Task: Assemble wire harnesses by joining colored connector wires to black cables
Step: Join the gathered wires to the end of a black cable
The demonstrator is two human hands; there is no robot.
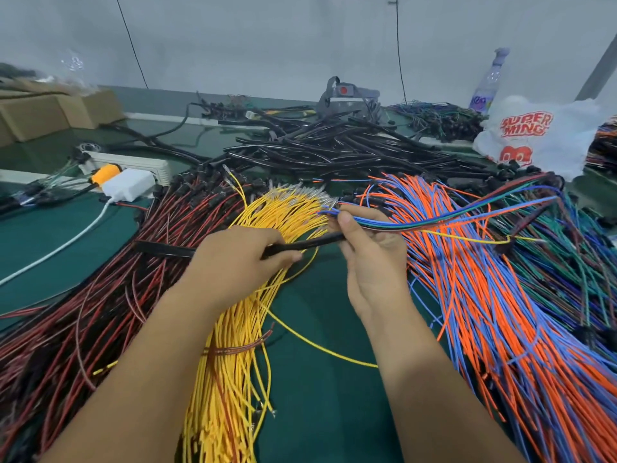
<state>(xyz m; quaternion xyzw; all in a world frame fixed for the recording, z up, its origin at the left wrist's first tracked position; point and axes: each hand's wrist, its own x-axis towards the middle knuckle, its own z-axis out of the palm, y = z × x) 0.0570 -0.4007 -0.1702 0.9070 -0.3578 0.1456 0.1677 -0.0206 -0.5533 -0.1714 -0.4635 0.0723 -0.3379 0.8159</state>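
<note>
My left hand (233, 259) grips a black cable sleeve (300, 244) that lies across the yellow wire bundle (233, 345). My right hand (370, 248) pinches a small bunch of colored wires (434, 222), blue, green, orange and yellow, whose tips stick out to the left just above the sleeve's open end. The bunch trails off to the right over the orange and blue wire bundle (484, 279). A pile of black cables (334, 148) lies behind, in the middle of the green table (317, 379).
Red and black wires (100, 295) cover the left side. Green and blue wires (567, 248) lie at the right. A white power strip (133, 162), a white adapter (128, 185), cardboard boxes (50, 115), a plastic bag (541, 135) and a bottle (489, 81) stand at the back.
</note>
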